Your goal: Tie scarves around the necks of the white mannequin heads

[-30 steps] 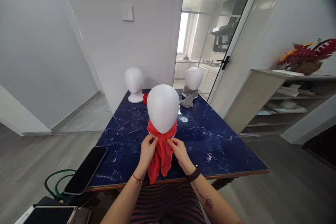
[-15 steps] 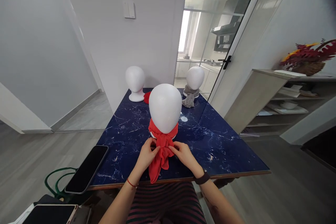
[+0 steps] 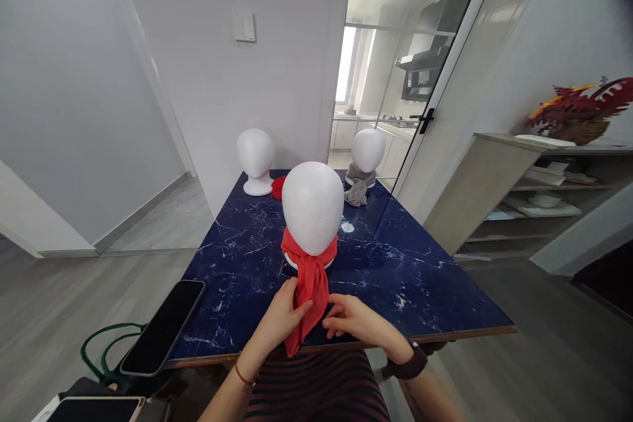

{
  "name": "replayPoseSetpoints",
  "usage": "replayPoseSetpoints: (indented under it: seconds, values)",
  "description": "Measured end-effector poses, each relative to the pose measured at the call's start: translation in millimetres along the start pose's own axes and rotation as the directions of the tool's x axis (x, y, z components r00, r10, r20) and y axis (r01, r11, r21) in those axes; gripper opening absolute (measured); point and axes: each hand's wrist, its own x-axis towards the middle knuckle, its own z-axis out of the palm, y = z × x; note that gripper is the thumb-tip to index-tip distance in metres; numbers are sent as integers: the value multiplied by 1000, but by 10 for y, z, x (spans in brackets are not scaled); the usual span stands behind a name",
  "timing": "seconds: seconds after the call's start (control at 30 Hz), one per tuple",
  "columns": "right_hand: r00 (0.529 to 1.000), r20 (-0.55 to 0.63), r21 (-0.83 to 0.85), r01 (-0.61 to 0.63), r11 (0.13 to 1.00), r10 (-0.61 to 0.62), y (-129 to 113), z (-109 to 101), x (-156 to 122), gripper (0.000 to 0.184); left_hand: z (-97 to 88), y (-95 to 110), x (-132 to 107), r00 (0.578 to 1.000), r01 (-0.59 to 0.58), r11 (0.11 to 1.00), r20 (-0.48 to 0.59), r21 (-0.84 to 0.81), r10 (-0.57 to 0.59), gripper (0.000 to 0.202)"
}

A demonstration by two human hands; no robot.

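A red scarf is wrapped round the neck of the nearest white foam mannequin head, its tail hanging forward to the table's front edge. My left hand pinches the left side of this tail between thumb and fingers. Just right of the tail is my right hand, its fingers loosely bent and apart, with nothing seen in them. The index fingertip lies close to the scarf's edge; I cannot tell whether it touches.
A bare white mannequin head stands at the back left beside a red cloth. At the back right, another head wears a grey scarf. A phone overhangs the left edge of the blue marbled table.
Both hands have come down along the scarf's tail towards me. The tail now hangs smoother and longer. My right hand has let go of the scarf and moved slightly right.
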Motion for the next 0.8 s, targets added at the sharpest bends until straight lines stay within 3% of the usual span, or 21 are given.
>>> replayPoseSetpoints:
  seconds: [0.1,0.17,0.27,0.33,0.43,0.57,0.7,0.8]
  values:
    - [963,-269,34,-6,999,15,73,-382,61,31,-241,-20,45,999,-43,999,-13,15,43,22]
    - [872,-488,67,69,995,-28,113,-600,247,33,-371,-64,234,990,-24,999,-142,-45,17,28]
    - [738,-666,-33,117,993,-109,128,-801,676,30,-435,-161,689,943,53,982,-315,-184,-110,33]
    - [695,-702,-139,76,987,-153,113,-842,962,26,-393,-224,980,896,106,966,-400,-235,-196,31]
    - [689,-696,-216,63,974,-199,94,-802,1237,26,-262,-291,1224,887,75,965,-425,-253,-181,29]
    - [677,-692,-238,113,965,-250,140,-712,1319,30,-70,-347,1245,879,8,951,-450,-310,-155,39]
    - [658,-699,-219,175,960,-280,183,-698,1333,29,34,-395,1222,838,-113,925,-535,-363,-108,39]
    - [681,-685,-38,322,946,-260,151,-688,1358,32,55,-418,1219,846,-123,922,-525,-368,-97,37]
